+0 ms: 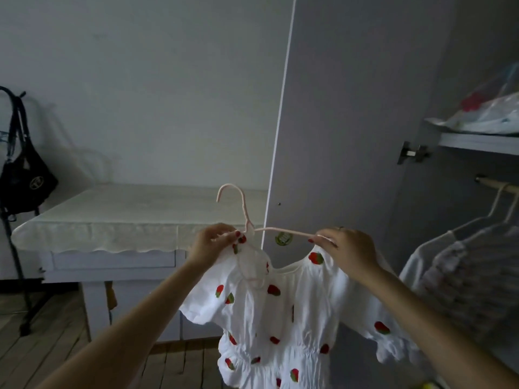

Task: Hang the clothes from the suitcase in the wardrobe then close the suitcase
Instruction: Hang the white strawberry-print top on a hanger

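Two hands' grips (213,242) (346,248) pinch dress (280,318) neckline onto hanger (244,214).

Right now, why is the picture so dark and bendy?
Head view: the room is dim, so the wall looks grey and only the white dress looks bright; the wide lens bends the wardrobe door edge; the bag at the left edge is nearly black.

White dress (283,318) with red strawberry print, hanging upright, neckline half on a pale pink hanger (247,217); hook up, tilted
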